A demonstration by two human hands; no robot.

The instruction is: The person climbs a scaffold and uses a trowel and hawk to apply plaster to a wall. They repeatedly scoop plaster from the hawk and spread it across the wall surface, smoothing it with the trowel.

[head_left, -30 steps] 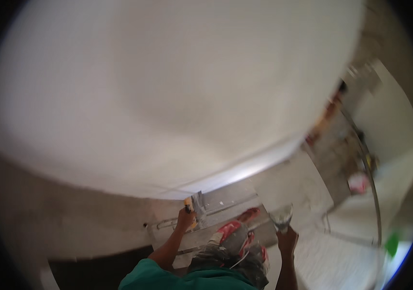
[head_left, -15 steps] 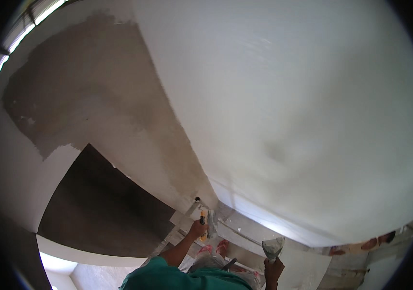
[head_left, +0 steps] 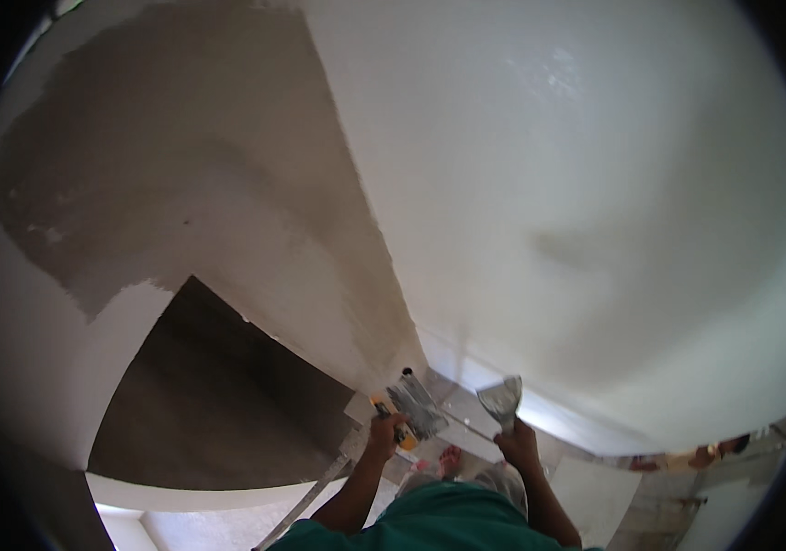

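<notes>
My left hand (head_left: 382, 433) is closed on the yellow-and-black handle of a wide steel trowel (head_left: 418, 407), its blade smeared with grey material. My right hand (head_left: 516, 441) grips a putty knife (head_left: 499, 395), whose flared blade carries pale residue. The two tools face each other, a short space apart, low before my body. Below them a sandalled foot (head_left: 450, 459) is partly visible on the boards. A small dark round hole or fitting (head_left: 407, 372) lies just beyond the trowel.
Ahead rise a white wall (head_left: 613, 202) and a patchy grey-brown plastered surface (head_left: 181, 138), meeting in a corner. A dark rectangular area (head_left: 209, 386) is at left. A long pale bar (head_left: 328, 482) runs along the lower left. Reddish objects (head_left: 701, 455) at far right are too small to make out.
The view has swung onto the corner and plastered surface. My hands have come up and closer together, with the putty knife moving left toward the trowel.
</notes>
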